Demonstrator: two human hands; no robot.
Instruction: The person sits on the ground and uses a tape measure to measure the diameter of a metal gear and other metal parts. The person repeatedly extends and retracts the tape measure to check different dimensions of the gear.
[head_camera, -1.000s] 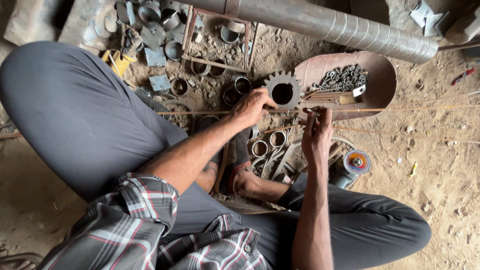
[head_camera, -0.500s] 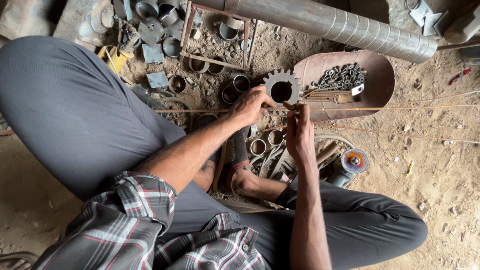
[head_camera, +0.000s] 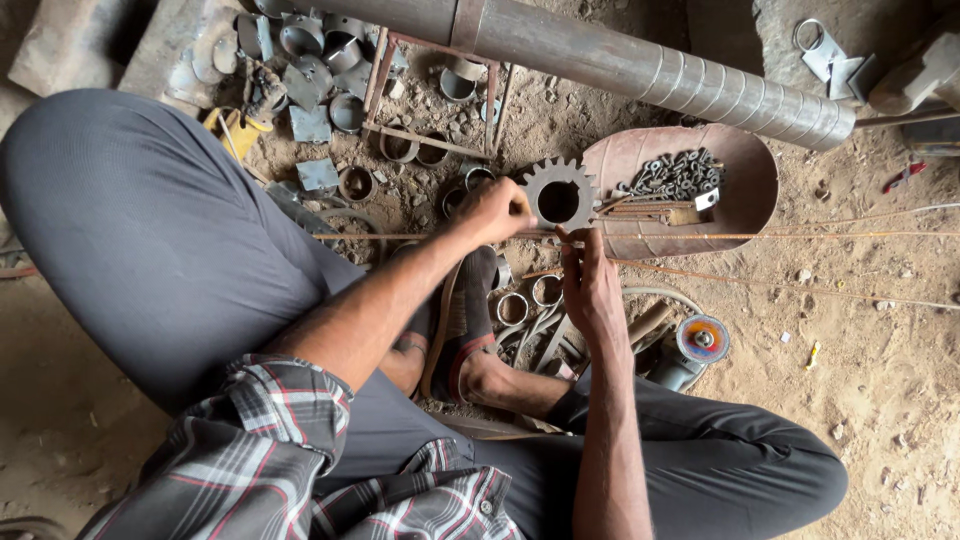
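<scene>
While seated on the dirt floor (head_camera: 900, 400), gripping a thin rusty metal rod (head_camera: 760, 236).
Left hand (head_camera: 497, 210) closed on rod beside grey toothed steel gear (head_camera: 558, 197); right hand (head_camera: 590, 285) pinching rod below.

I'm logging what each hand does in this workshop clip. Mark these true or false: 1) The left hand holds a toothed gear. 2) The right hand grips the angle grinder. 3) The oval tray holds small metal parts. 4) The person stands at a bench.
1) True: the left hand holds the toothed gear by its edge.
2) False: the right hand is at a thin rod; the angle grinder lies untouched on the ground.
3) True: the oval tray holds small metal parts.
4) False: the person sits cross-legged on the dirt floor.
</scene>
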